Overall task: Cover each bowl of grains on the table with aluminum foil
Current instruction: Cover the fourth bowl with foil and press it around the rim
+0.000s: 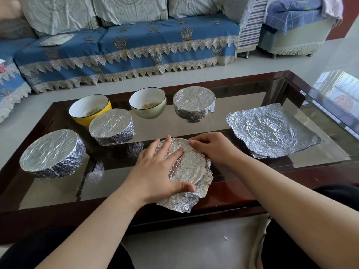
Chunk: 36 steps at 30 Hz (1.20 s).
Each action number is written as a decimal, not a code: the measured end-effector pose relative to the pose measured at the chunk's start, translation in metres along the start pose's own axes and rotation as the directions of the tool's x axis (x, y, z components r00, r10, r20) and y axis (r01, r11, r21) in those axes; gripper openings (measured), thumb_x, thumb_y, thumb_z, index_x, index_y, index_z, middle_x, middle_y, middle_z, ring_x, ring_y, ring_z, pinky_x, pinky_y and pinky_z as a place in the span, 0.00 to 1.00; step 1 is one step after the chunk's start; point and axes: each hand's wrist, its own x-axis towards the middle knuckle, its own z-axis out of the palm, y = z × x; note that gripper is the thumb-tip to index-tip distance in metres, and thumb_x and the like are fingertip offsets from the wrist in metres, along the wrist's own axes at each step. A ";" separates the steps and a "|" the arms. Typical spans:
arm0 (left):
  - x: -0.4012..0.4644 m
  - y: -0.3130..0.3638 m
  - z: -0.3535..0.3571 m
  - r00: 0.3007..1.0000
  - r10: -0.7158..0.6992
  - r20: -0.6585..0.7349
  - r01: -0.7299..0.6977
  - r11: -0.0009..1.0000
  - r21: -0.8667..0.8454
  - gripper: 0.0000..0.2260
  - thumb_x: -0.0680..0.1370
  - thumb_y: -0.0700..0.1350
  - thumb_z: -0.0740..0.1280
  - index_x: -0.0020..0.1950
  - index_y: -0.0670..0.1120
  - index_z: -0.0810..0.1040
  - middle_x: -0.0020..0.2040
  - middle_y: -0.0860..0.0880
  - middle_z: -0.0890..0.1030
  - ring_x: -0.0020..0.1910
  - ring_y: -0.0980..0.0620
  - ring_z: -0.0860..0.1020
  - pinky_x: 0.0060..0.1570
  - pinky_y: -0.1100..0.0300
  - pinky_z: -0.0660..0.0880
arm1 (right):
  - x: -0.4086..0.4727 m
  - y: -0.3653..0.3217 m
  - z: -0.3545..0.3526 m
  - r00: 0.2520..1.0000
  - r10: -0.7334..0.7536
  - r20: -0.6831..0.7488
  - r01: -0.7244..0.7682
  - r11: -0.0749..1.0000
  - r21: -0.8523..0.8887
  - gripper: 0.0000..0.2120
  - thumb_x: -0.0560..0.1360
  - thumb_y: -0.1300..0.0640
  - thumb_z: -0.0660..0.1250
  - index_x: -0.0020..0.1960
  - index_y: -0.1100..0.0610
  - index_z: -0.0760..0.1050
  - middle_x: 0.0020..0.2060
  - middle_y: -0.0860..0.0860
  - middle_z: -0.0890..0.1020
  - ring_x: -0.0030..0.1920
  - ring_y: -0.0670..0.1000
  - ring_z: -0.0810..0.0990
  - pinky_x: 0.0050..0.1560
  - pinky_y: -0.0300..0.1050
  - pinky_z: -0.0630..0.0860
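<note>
A foil-draped bowl [189, 171] stands at the table's near edge, its foil skirt still flaring out at the front. My left hand [155, 171] lies flat on top of it, thumb pressing the near rim. My right hand [211, 146] curls its fingers over the far right rim and pinches the foil there. Three bowls stand fully wrapped: one at the left [51, 152], one in the middle [111, 129], one at the back [194, 102]. A yellow bowl [90, 109] and a pale green bowl [148, 102] sit uncovered with grains inside.
A loose crinkled foil sheet [272, 131] lies flat on the glass table [242, 105] to the right. A blue-covered sofa [126, 47] runs behind the table. A small foil scrap [225, 238] lies on the floor by my knees.
</note>
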 end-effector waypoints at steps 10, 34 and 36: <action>-0.002 0.002 0.005 0.998 -0.003 -0.061 0.003 1.000 -0.002 0.57 0.54 0.85 0.33 0.80 0.60 0.46 0.81 0.50 0.38 0.79 0.46 0.39 0.76 0.45 0.44 | -0.014 0.006 0.006 0.986 0.132 0.099 -0.164 0.854 0.494 0.25 0.70 0.45 0.73 0.52 0.67 0.76 0.44 0.62 0.74 0.41 0.60 0.69 0.42 0.52 0.67; 0.000 0.001 0.006 0.993 0.004 -0.118 -0.008 0.999 -0.032 0.58 0.55 0.84 0.31 0.80 0.59 0.53 0.81 0.49 0.44 0.80 0.45 0.44 0.75 0.43 0.48 | -0.006 0.027 0.005 0.970 0.195 0.145 -0.235 0.905 0.354 0.15 0.77 0.44 0.66 0.40 0.55 0.74 0.30 0.54 0.69 0.27 0.50 0.64 0.29 0.44 0.59; 0.000 0.001 0.007 0.993 0.006 -0.120 -0.011 0.999 -0.041 0.58 0.56 0.84 0.32 0.80 0.58 0.53 0.81 0.48 0.44 0.80 0.44 0.45 0.75 0.42 0.49 | -0.005 0.026 0.008 0.973 0.205 0.106 -0.229 0.920 0.318 0.16 0.77 0.44 0.66 0.38 0.54 0.73 0.30 0.53 0.69 0.27 0.50 0.63 0.29 0.45 0.58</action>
